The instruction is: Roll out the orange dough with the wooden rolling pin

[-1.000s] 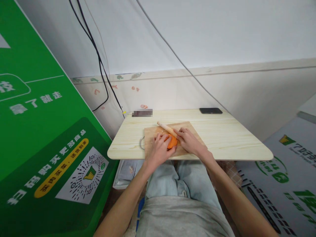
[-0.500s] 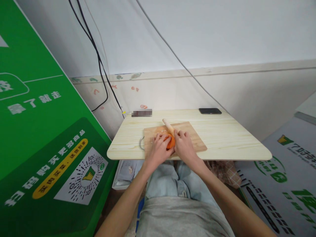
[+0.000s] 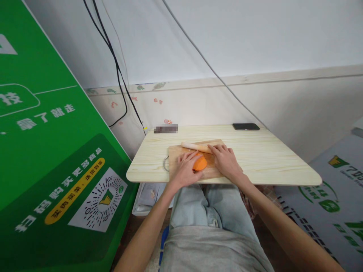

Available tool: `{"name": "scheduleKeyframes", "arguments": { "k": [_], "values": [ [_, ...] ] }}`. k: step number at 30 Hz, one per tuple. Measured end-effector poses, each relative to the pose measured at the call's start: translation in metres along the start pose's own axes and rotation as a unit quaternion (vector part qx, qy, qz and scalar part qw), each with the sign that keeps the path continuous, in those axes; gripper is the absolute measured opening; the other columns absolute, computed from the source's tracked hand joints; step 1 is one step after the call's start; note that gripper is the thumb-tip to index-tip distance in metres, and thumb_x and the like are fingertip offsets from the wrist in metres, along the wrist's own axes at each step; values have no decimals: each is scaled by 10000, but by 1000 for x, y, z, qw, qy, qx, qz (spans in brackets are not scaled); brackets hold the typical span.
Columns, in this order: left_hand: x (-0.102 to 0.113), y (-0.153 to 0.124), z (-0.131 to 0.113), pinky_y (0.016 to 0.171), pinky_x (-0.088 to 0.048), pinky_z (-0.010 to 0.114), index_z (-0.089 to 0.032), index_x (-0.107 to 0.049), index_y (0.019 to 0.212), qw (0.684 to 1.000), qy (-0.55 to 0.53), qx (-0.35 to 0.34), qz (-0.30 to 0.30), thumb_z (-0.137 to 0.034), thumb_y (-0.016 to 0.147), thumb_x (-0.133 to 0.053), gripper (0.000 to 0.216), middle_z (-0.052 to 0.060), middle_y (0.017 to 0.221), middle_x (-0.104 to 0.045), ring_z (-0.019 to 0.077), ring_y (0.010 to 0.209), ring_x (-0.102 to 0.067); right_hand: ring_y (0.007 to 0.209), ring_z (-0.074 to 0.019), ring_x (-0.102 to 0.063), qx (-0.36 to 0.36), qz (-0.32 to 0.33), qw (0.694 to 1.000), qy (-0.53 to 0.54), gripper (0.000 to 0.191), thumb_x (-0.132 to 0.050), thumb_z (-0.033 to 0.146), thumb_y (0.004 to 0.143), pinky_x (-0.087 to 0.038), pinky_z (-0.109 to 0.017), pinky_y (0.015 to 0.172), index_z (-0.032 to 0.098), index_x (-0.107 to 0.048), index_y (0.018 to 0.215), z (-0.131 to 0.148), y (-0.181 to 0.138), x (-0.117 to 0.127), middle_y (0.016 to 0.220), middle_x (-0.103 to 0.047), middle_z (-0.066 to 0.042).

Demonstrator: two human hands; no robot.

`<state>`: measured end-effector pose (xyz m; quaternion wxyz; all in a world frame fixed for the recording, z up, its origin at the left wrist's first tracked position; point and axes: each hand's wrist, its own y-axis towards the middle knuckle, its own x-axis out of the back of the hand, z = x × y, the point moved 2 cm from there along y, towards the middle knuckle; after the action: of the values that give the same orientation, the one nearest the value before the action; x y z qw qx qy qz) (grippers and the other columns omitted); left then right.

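An orange lump of what looks like dough sits on the wooden cutting board. My left hand curls around its left side, fingers over its top edge and thumb along the near side. Behind the lump, a pale wooden rolling pin lies almost crosswise at the board's far side. The fingers of my right hand are closed over its right end, which they hide. Orange smears and whitish bits show on the board around the lump.
The board lies at the front edge of a light wood-grain table, its metal handle to the left. A black phone and a blurred-out dark object lie at the back. A green panel stands left; cables hang along the wall.
The rolling pin has swung from a steep slant to nearly crosswise behind the lump. My right hand has moved right, away from the lump, with the pin's end. My left hand stays at the lump.
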<state>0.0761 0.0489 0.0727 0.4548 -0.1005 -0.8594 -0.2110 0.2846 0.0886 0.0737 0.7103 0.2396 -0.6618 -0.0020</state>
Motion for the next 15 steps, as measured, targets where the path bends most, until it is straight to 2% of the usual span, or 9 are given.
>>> {"name": "scheduleKeyframes", "arguments": {
  "k": [4, 7, 12, 15],
  "values": [
    [-3, 2, 4, 1279, -351, 561, -255, -681, 1441, 999, -25, -3, -41, -311, 863, -797, 593, 72, 1558, -652, 342, 1444, -533, 1224, -332, -592, 2, -28, 1000, 0, 516, -449, 208, 1092, -401, -431, 978, 180, -593, 1587, 4, -2, 1, 1338, -740, -170],
    [-5, 3, 8, 1243, -415, 526, -243, -701, 1391, 997, -38, -16, -73, -378, 828, -883, 607, 84, 1449, -699, 337, 1359, -585, 1220, -332, -591, 4, -35, 999, 10, 502, -430, 227, 1108, -390, -430, 974, 169, -599, 1577, 3, -4, 1, 1305, -749, -170],
    [-8, 2, 11, 1192, -476, 520, -243, -709, 1374, 993, -25, -6, -119, -487, 739, -993, 738, 97, 1354, -685, 340, 1310, -584, 1199, -324, -595, 5, -40, 999, 18, 486, -451, 209, 1102, -383, -418, 963, 197, -616, 1559, 0, -6, -1, 1283, -751, -160],
    [-9, 1, 10, 1189, -480, 520, -243, -730, 1337, 993, -13, -9, -120, -526, 770, -977, 681, 98, 1381, -678, 344, 1317, -577, 1184, -323, -601, 11, -40, 999, 14, 487, -471, 208, 1099, -390, -410, 943, 222, -613, 1565, -1, -4, 0, 1295, -745, -158]
  ]
}}
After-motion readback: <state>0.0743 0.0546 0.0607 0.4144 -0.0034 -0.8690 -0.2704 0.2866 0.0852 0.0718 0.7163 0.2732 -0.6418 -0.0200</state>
